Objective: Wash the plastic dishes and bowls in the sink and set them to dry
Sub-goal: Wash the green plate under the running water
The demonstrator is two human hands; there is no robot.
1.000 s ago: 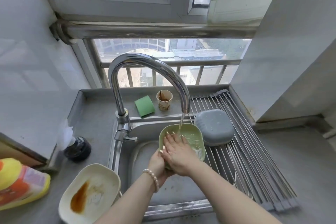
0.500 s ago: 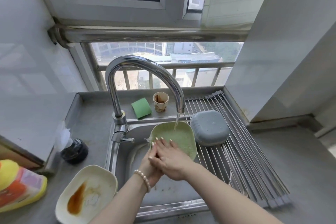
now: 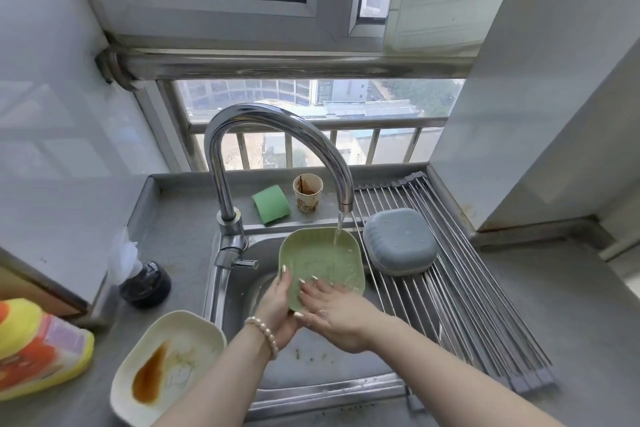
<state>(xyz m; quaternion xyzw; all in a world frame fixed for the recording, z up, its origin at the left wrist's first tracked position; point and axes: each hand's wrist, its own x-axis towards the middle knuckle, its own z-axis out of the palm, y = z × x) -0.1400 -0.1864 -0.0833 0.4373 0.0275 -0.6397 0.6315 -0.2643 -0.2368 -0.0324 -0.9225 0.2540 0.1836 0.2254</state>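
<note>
Change: since half a second ago we see the green dish tipped more upright toward us, its inside now facing the stream, and our right hand has slid down to its lower rim.
Tabletop (image 3: 561, 333): grey surface around the basin, carrying everything on either side.
Sink (image 3: 242, 291): steel basin, brown flecks on its floor near the front.
Drying rack (image 3: 460, 302): roll-up rods laid across the right part of the sink.
Faucet (image 3: 273, 121): tall curved spout, water running from its tip onto the green dish.
Cream dish (image 3: 194, 340): on the tabletop left of the sink, a brown smear inside.
Yellow bottle (image 3: 38, 350): lying at the far left edge.
Blue-grey dish (image 3: 400, 241): upside down on the rack, just beside the green dish.
Green dish (image 3: 322, 262): held tilted over the sink, under the stream.
Right hand (image 3: 337, 314): fingers spread flat, pressing the dish's inner face near the lower rim.
Left hand (image 3: 278, 308): curled around the dish's left edge, gripping it; pearl bracelet (image 3: 265, 334) on the wrist.
Dark pot (image 3: 145, 284): left of the faucet.
Green sponge (image 3: 270, 203): behind the sink.
Paper cup (image 3: 307, 196): beside the sponge, stained brown inside.
</note>
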